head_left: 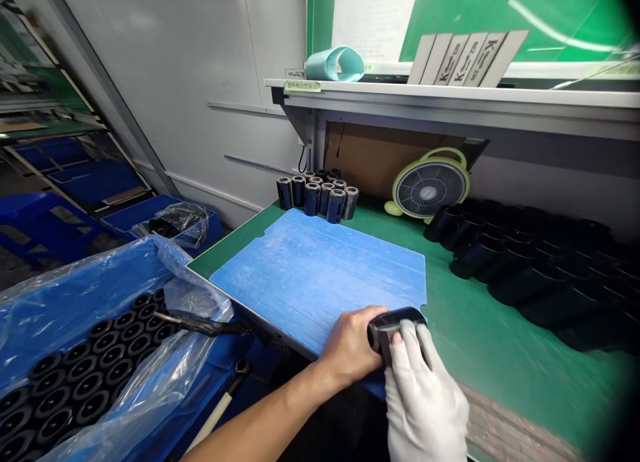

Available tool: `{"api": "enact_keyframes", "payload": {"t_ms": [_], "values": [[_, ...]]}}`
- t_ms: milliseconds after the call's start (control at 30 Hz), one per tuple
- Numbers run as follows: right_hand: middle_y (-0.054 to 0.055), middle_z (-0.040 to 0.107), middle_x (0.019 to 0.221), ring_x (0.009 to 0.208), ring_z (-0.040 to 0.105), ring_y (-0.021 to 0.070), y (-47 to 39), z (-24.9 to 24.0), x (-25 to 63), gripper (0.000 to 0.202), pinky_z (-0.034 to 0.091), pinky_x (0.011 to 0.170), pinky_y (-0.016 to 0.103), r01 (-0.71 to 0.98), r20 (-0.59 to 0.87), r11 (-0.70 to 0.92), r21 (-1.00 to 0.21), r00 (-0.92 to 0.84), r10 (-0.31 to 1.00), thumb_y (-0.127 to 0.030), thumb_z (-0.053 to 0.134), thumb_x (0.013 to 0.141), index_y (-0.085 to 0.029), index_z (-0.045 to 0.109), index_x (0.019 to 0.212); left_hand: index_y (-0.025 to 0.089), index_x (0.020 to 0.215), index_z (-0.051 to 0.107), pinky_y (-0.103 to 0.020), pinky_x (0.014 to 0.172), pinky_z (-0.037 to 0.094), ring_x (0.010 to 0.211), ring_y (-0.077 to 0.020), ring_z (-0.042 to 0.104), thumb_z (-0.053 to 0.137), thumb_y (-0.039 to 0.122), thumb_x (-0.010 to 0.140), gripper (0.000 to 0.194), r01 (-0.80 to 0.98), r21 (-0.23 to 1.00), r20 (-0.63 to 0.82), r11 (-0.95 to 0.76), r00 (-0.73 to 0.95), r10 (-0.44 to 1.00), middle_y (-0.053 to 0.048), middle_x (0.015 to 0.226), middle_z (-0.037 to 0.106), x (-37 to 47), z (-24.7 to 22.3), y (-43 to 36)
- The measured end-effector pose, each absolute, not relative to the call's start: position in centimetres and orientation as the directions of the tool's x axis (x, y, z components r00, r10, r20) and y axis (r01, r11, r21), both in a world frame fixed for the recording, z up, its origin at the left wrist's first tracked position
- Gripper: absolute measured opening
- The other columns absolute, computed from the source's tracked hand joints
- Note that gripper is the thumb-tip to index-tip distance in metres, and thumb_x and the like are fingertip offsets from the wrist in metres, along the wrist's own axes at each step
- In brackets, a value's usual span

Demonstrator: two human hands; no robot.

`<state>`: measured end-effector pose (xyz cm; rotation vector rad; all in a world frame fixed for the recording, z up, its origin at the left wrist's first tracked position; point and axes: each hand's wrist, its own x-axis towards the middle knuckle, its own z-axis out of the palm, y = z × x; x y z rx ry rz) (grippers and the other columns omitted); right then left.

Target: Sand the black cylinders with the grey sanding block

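While both hands meet at the near edge of the bench, here is what we see.

Left hand: bare, our left hand (350,345) curls its fingers around the left end of a dark sleeve (395,323) and grips it.

Right hand: gloved in white, our right hand (425,395) lies over the sleeve from the near side, fingers closed onto it; one fingertip shows through the glove.

Dark sleeve: a short black glossy cylinder, lying on its side between the two hands, right at the near edge of the blue mat (320,269).

Blue mat: spread flat on the green bench top (480,342), reaching away from our hands.

Beyond the hands: a cluster of small dark cylinders (317,194) stands upright at the far edge of the mat, well apart from us; a pale green fan (430,185) sits just to their right.

Right of the hands: we pick out rows of black sleeves (540,262) lying on their sides on the bench.

Left of the hands: a blue crate lined with clear plastic (75,295) holds black rings (85,375) packed open end up, and a dark-handled tool (200,324) rests across its edge.

Above: a shelf (450,95) carries a rolled light-blue sheet (335,64).
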<state>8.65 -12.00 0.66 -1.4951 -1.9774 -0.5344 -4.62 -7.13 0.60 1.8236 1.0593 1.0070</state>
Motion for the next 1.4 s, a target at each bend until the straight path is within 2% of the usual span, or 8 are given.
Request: {"api": "enact_keyframes", "payload": {"t_ms": [100, 233, 400, 700, 1033, 1167, 1300, 1400], "values": [[0.017, 0.054, 0.147, 0.143, 0.043, 0.0338, -12.0, 0.5, 8.6, 0.041, 0.055, 0.089, 0.047, 0.970, 0.665, 0.219, -0.106, -0.094, 0.741, -0.018, 0.038, 0.101, -0.013, 0.052, 0.139, 0.019, 0.101, 0.072, -0.026, 0.068, 0.053, 0.078, -0.0206, 0.072, 0.069, 0.024, 0.079, 0.023, 0.341, 0.878, 0.223, -0.336, 0.330, 0.917, -0.004, 0.090, 0.078, -4.5, 0.5, -7.1], [0.017, 0.051, 0.149, 0.144, 0.042, 0.0333, -12.1, 0.3, 8.5, 0.045, 0.058, 0.077, 0.041, 0.960, 0.671, 0.276, -0.045, -0.176, 0.721, -0.020, 0.037, 0.101, -0.015, 0.047, 0.144, 0.021, 0.108, 0.073, -0.026, 0.074, 0.054, 0.084, -0.0214, 0.073, 0.071, 0.026, 0.078, 0.031, 0.330, 0.882, 0.221, -0.336, 0.340, 0.914, -0.005, 0.098, 0.078, -4.6, 0.5, -7.0], [0.017, 0.052, 0.148, 0.143, 0.043, 0.0337, -11.9, 0.2, 8.6, 0.043, 0.056, 0.092, 0.048, 0.964, 0.685, 0.243, -0.105, -0.107, 0.721, -0.018, 0.040, 0.100, -0.014, 0.050, 0.142, 0.019, 0.109, 0.072, -0.026, 0.072, 0.055, 0.082, -0.0221, 0.073, 0.072, 0.027, 0.075, 0.035, 0.375, 0.870, 0.188, -0.320, 0.348, 0.918, -0.005, 0.095, 0.079, -4.7, 0.6, -7.0], [0.017, 0.052, 0.148, 0.142, 0.045, 0.0335, -11.8, -0.2, 8.8, 0.047, 0.057, 0.092, 0.048, 0.946, 0.705, 0.308, -0.099, -0.151, 0.693, -0.020, 0.040, 0.099, -0.016, 0.047, 0.146, 0.020, 0.114, 0.073, -0.026, 0.077, 0.056, 0.089, -0.0234, 0.074, 0.076, 0.024, 0.071, 0.043, 0.300, 0.916, 0.158, -0.268, 0.345, 0.925, -0.005, 0.100, 0.079, -4.9, 0.3, -6.6], [0.017, 0.053, 0.147, 0.144, 0.041, 0.0336, -12.6, -0.2, 8.7, 0.047, 0.058, 0.088, 0.046, 0.939, 0.686, 0.339, -0.059, -0.209, 0.697, -0.020, 0.039, 0.098, -0.015, 0.050, 0.144, 0.021, 0.107, 0.074, -0.027, 0.077, 0.057, 0.086, -0.0220, 0.074, 0.070, 0.026, 0.078, 0.030, 0.300, 0.910, 0.185, -0.288, 0.330, 0.926, -0.004, 0.096, 0.078, -4.6, 0.6, -6.8], [0.011, 0.056, 0.146, 0.140, 0.048, 0.0308, -8.3, 1.5, 10.4, 0.036, 0.048, 0.109, 0.055, 0.849, 0.616, 0.303, -0.432, 0.032, 0.787, -0.025, 0.045, 0.098, -0.020, 0.065, 0.128, 0.022, 0.109, 0.073, -0.029, 0.077, 0.057, 0.087, -0.0236, 0.073, 0.077, 0.024, 0.070, 0.039, 0.326, 0.902, 0.161, -0.282, 0.351, 0.922, -0.002, 0.095, 0.078, -4.7, 0.4, -6.8], [0.009, 0.054, 0.148, 0.137, 0.051, 0.0238, -5.4, 3.8, 14.6, 0.044, 0.036, 0.121, 0.048, 0.741, 0.630, 0.241, -0.626, 0.299, 0.717, -0.039, 0.050, 0.100, -0.022, 0.060, 0.139, 0.021, 0.116, 0.070, -0.029, 0.083, 0.056, 0.092, -0.0222, 0.072, 0.080, 0.019, 0.064, 0.053, 0.293, 0.927, 0.142, -0.233, 0.302, 0.943, -0.002, 0.100, 0.077, -4.8, 0.4, -6.6], [0.005, 0.055, 0.147, 0.138, 0.050, 0.0240, -7.6, 3.8, 16.4, 0.048, 0.033, 0.124, 0.047, 0.606, 0.481, 0.114, -0.787, 0.487, 0.729, -0.045, 0.057, 0.097, -0.028, 0.059, 0.141, 0.020, 0.112, 0.070, -0.029, 0.082, 0.056, 0.091, -0.0224, 0.072, 0.084, 0.023, 0.062, 0.052, 0.292, 0.930, 0.133, -0.223, 0.297, 0.946, -0.002, 0.100, 0.076, -5.0, 0.6, -6.5]]}}
